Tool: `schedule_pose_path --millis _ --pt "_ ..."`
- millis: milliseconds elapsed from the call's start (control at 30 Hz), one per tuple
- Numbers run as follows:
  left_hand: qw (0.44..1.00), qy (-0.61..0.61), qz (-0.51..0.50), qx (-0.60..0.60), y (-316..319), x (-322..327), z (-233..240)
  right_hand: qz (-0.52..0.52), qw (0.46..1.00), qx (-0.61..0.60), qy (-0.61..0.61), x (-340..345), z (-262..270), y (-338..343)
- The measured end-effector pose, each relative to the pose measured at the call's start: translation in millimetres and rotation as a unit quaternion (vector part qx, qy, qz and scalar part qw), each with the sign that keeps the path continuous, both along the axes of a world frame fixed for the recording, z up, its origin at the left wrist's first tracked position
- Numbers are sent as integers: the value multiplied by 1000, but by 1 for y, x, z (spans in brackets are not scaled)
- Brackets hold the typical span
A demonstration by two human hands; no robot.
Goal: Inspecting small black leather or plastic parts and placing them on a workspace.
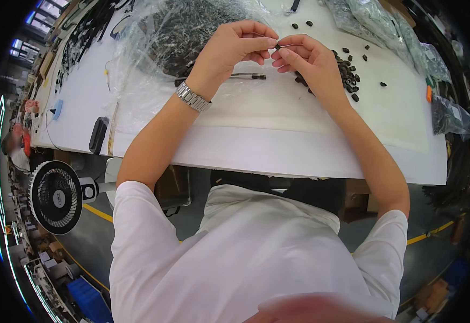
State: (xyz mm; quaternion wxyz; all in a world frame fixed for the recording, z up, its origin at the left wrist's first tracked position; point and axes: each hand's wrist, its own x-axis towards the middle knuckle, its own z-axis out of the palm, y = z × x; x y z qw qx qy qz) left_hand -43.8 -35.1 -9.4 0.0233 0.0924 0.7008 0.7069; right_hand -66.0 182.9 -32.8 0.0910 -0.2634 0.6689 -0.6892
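My left hand (235, 44) and my right hand (311, 56) meet above the white table, pinching a small black part (278, 47) between their fingertips. The fingers cover most of that part, so its shape is hard to make out. Beside and partly behind my right hand lies a pile of small black oval pieces (347, 74), some showing a hole. Under my left wrist, which wears a metal-link watch (193, 97), a thin black strip or cable end (255, 76) lies on the table. Just beyond, a clear plastic bag (138, 48) covers a bundle of dark material (178, 32).
Loose black pieces (383, 84) lie right of the pile. More plastic bags (364, 20) occupy the back right. Black cables or strips (87, 36) spread at the back left. A black case (98, 135) sits by the front edge, above a fan (57, 198).
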Motion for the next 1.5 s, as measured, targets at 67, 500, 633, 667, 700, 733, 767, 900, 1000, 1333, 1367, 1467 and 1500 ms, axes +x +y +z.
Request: schedule_pose_path --millis 67,500,633,667,700,733,767,900,1000,1333,1367,1467,1500 --pt "999 16 6 -32 6 6 2 -8 1000 -14 -1 2 2 4" --pt "971 117 31 -205 18 29 18 29 990 -68 -123 0 8 15" --pt "984 38 -48 -166 9 26 20 39 995 -24 -84 0 8 14" --pt "987 20 -65 -147 7 26 19 43 996 -17 -70 2 9 13" --pt "987 19 -65 -146 6 26 20 43 996 -16 -71 2 9 13" --pt "986 3 -80 -147 6 26 23 40 998 4 -56 2 9 13" --pt "984 -12 -95 -149 6 26 25 38 998 24 -42 3 9 13" --pt "985 -38 -119 -118 1 25 25 50 998 39 -22 4 13 13" --pt "984 -55 -142 -91 -1 23 25 60 997 40 -15 5 15 14" --pt "987 18 -69 -144 11 30 13 18 996 82 19 9 12 8" --pt "988 14 -57 -140 14 31 11 11 996 89 11 9 10 9" --pt "996 -13 -31 -78 28 33 4 -21 992 113 49 12 5 16" --pt "997 -13 -18 -80 29 34 5 -8 993 109 52 10 2 15"
